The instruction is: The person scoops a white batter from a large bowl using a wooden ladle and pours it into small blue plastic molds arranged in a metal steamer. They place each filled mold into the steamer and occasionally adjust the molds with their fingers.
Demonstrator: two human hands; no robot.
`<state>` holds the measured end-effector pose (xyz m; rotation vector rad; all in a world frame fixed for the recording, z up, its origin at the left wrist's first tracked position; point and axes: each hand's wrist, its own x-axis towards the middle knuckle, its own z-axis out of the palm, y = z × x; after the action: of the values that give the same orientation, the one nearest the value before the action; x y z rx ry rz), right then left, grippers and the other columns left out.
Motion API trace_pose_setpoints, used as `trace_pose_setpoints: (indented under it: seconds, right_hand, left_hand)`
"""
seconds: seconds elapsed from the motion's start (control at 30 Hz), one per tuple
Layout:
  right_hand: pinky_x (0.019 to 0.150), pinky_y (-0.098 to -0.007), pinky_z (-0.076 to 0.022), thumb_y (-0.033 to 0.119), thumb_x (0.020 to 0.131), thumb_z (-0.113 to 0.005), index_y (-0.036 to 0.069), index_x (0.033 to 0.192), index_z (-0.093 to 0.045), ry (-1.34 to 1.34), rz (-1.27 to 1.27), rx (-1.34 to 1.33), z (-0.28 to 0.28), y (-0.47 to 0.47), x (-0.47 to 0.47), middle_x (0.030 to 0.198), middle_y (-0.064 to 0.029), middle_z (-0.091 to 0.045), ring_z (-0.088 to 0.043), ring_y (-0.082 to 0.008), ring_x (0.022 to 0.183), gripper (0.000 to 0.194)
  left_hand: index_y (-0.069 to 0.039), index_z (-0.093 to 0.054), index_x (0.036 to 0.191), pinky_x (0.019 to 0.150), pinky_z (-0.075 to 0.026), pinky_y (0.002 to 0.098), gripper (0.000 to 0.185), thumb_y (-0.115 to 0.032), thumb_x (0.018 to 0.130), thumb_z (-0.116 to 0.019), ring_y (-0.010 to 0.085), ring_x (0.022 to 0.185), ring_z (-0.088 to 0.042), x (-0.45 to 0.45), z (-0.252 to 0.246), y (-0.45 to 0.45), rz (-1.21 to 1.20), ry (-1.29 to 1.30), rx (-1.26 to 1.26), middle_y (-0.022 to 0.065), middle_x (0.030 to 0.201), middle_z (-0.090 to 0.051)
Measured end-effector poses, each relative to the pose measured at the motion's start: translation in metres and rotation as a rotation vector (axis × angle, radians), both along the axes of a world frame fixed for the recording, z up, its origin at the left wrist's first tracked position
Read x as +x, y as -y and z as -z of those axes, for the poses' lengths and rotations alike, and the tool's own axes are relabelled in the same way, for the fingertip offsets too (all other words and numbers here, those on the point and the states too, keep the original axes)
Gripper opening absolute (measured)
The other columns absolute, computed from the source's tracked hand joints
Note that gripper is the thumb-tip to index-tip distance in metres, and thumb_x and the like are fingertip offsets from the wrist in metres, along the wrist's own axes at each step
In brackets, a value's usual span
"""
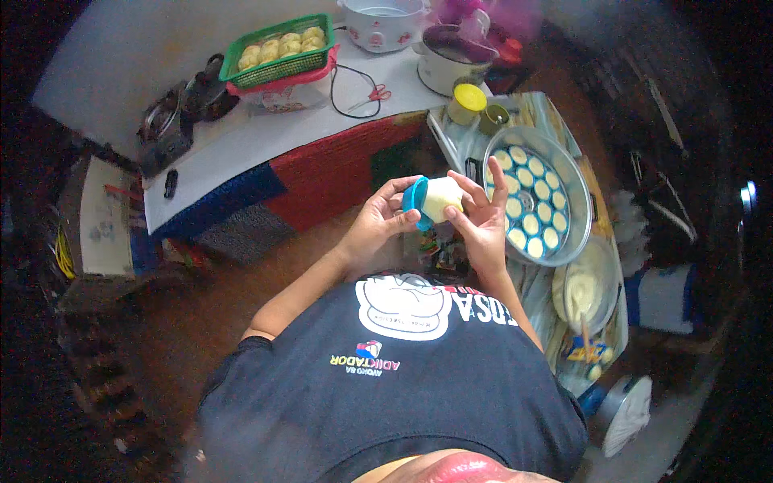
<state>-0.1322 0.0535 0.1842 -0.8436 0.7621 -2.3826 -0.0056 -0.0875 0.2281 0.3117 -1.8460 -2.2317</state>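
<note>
In my left hand (379, 211) is a small blue molding cup (414, 202), tipped on its side. A pale yellow cake (442, 199) pokes out of the cup's mouth, and the fingers and thumb of my right hand (485, 223) grip it. Whether the cake's far end is still inside the cup is hidden. To the right stands a round metal steamer pan (581, 211) with black handles. Several blue cups filled with pale cake or batter (525, 177) sit in it around a perforated centre.
Cakes fill a green basket (284, 71) on a red-lidded container (281, 96) on the white table (241, 136). Red-handled scissors (378, 93), a black cable and two pots (447, 69) are there too. A yellow-lidded jar (469, 99) and a batter bowl (610, 284) flank the pan.
</note>
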Motion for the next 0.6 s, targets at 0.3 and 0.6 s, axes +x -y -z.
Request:
trace_pose_setpoints:
  seconds: [0.3,0.6]
  right_hand:
    - [0.1,-0.0464,-0.0493,0.009,0.093,-0.061,0.02,0.152,-0.02,0.393,-0.39,-0.12,0.024,0.042,-0.02,0.139,-0.0165,-0.046,-0.051,-0.031,0.126,0.073]
    - [0.098,-0.0435,-0.0516,0.018,0.095,-0.059,0.016,0.152,-0.023,0.241,-0.206,0.006,-0.02,0.014,-0.064,0.134,-0.0149,-0.05,-0.053,-0.0305,0.124,0.067]
  left_hand:
    - [-0.008,-0.042,0.138,0.094,-0.054,0.0388,0.059,-0.036,0.092,-0.067,0.018,0.112,-0.059,0.026,0.013,-0.004,-0.356,-0.153,0.099,0.0065,0.122,-0.057]
    - [-0.011,-0.038,0.143,0.102,-0.045,0.0415,0.06,-0.034,0.094,-0.064,0.0217,0.121,-0.053,0.045,0.018,0.023,-0.273,-0.14,0.182,0.0069,0.131,-0.054]
